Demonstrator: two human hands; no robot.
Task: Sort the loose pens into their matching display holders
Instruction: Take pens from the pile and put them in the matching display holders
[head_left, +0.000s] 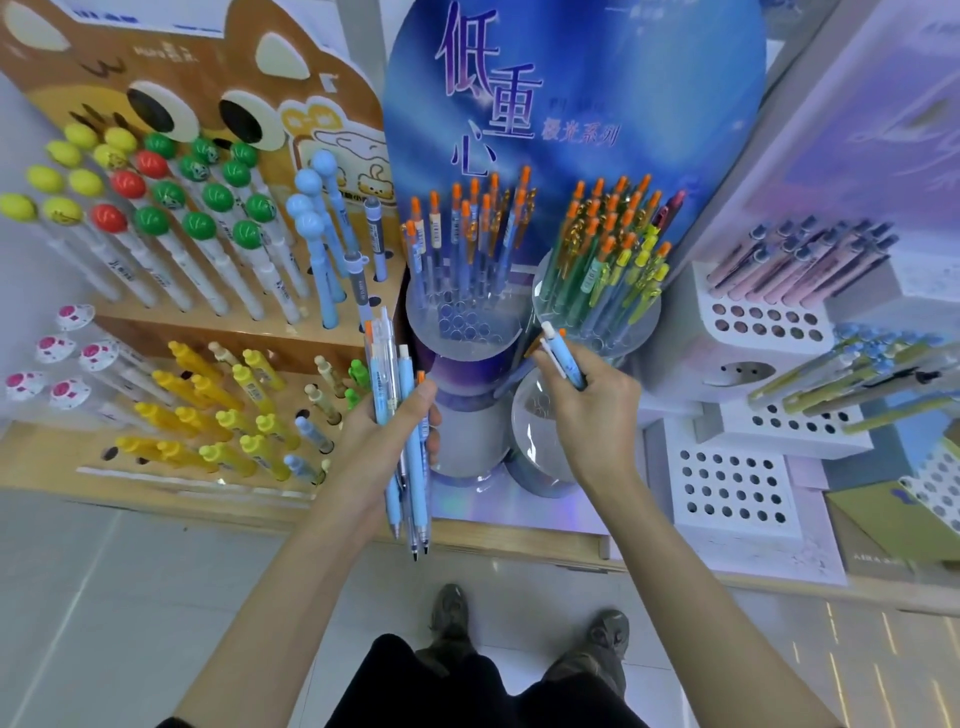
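My left hand (387, 436) grips a bundle of several light-blue pens (410, 467) with tips pointing down, in front of the shelf edge. My right hand (592, 410) pinches one blue pen with a white cap (561, 353), just below the right round clear holder (597, 317), which is full of green, yellow and orange-topped pens. The left round clear holder (462, 322) holds blue pens with orange tops and has several free holes at its front. A lower round holder (540, 431) sits beside my right wrist.
A brown cartoon display (218, 338) at left carries ball-topped and yellow pens. White hole-grid holders (737, 488) stand at right, some with pink or olive pens. The wooden shelf edge (519, 545) runs below. My shoes show on the tiled floor.
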